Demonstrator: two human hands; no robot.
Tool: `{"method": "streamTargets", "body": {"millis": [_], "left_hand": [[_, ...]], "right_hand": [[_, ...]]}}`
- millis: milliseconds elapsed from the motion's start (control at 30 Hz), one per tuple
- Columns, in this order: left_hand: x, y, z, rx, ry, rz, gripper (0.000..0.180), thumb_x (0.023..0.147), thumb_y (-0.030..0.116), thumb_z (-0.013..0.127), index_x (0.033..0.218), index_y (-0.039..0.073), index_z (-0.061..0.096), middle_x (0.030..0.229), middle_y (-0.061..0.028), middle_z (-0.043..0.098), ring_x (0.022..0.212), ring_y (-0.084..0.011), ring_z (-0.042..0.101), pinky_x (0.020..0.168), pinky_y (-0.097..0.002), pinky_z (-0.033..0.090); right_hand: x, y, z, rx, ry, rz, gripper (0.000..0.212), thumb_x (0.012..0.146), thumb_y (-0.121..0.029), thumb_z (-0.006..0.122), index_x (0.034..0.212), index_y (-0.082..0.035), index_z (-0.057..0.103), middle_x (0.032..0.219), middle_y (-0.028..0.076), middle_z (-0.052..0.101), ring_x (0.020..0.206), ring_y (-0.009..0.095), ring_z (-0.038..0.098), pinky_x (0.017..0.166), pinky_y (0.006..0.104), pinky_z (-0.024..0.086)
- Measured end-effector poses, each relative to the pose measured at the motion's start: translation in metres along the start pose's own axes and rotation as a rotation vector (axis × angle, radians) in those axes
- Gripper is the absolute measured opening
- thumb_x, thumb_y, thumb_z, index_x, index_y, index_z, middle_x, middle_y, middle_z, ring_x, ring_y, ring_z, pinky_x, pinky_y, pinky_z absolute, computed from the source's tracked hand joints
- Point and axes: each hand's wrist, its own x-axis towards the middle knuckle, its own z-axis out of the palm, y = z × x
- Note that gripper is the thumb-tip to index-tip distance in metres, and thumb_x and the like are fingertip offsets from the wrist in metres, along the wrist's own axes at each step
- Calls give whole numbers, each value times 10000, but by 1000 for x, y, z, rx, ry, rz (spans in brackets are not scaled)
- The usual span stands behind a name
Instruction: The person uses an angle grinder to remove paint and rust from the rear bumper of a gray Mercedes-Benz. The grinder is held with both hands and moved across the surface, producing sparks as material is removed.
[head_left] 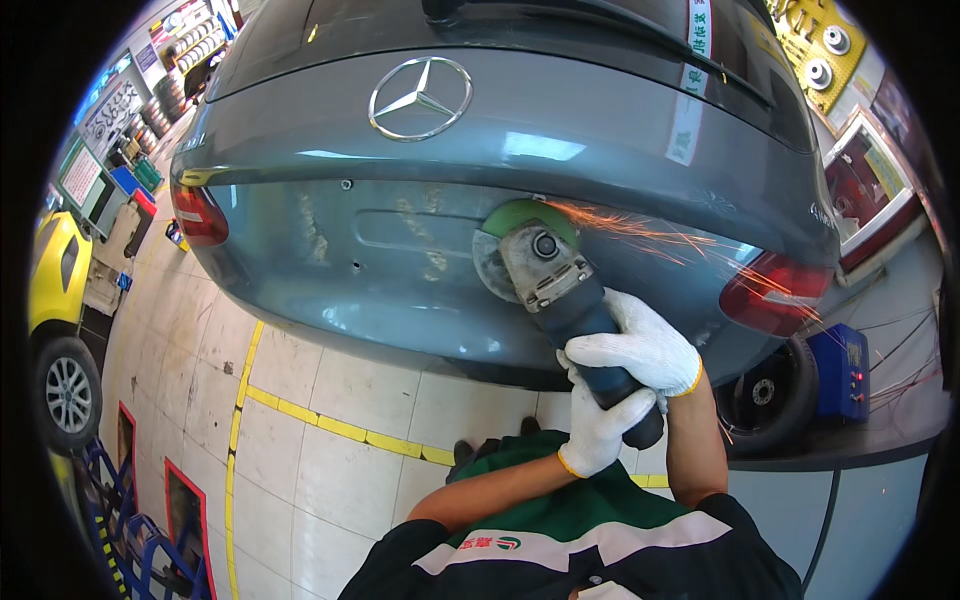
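An angle grinder (570, 312) is held in both my white-gloved hands, tilted up and to the left. My right hand (640, 345) wraps the body behind the gear head. Lower down, my left hand (600, 425) grips the rear end of the handle. The green disc (522, 212) meets the upper edge of the recessed panel (390, 285) on a grey-blue car's tailgate, beside a small stud. Orange sparks (640, 225) stream right from that spot toward the right tail light (775, 292). Rough pale patches (315, 230) mark the panel left of the disc.
A left tail light (200, 215) and a round chrome emblem (420, 98) sit on the car. At right are a loose wheel (765, 395) and a blue box (840, 370). Yellow floor lines (340, 428) run below; a yellow car (60, 270) stands far left.
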Motion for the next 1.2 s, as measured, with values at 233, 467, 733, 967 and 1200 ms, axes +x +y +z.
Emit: {"method": "streamTargets", "body": {"millis": [233, 467, 733, 967, 1200], "left_hand": [[1, -7, 2, -28, 78, 45, 413, 904, 34, 747, 1282, 2, 583, 1087, -126, 723, 922, -217, 752, 873, -367, 603], [0, -6, -1, 21, 40, -4, 447, 895, 33, 763, 1298, 1, 571, 1139, -127, 708, 961, -213, 749, 892, -373, 606], [1, -1, 1, 22, 3, 13, 436, 900, 43, 758, 1297, -4, 584, 1118, -121, 717, 946, -210, 746, 890, -368, 603], [0, 3, 1, -29, 4, -35, 411, 900, 53, 760, 1278, 1, 607, 1132, -112, 717, 973, -202, 738, 893, -365, 598], [0, -8, -7, 32, 53, 7, 459, 895, 63, 776, 1311, 15, 590, 1173, -100, 702, 1024, -192, 728, 908, -363, 594]], "right_hand": [[2, 0, -1, -7, -18, 22, 523, 869, -297, 823, 1245, 19, 644, 953, 79, 700, 829, 151, 664, 761, 322, 570], [0, 3, -2, -1, 14, 0, 515, 864, -289, 824, 1241, 19, 657, 961, 80, 712, 832, 153, 667, 767, 323, 569], [-3, -2, -1, 0, 6, 16, 507, 855, -292, 818, 1228, 15, 666, 939, 74, 714, 832, 155, 668, 776, 316, 568], [-1, -3, 1, -10, 31, 31, 527, 849, -286, 824, 1236, 26, 650, 955, 90, 721, 831, 157, 679, 777, 321, 580], [3, -3, 3, -26, 25, 19, 501, 840, -296, 815, 1201, 16, 666, 932, 78, 708, 820, 153, 664, 768, 319, 569]]}}
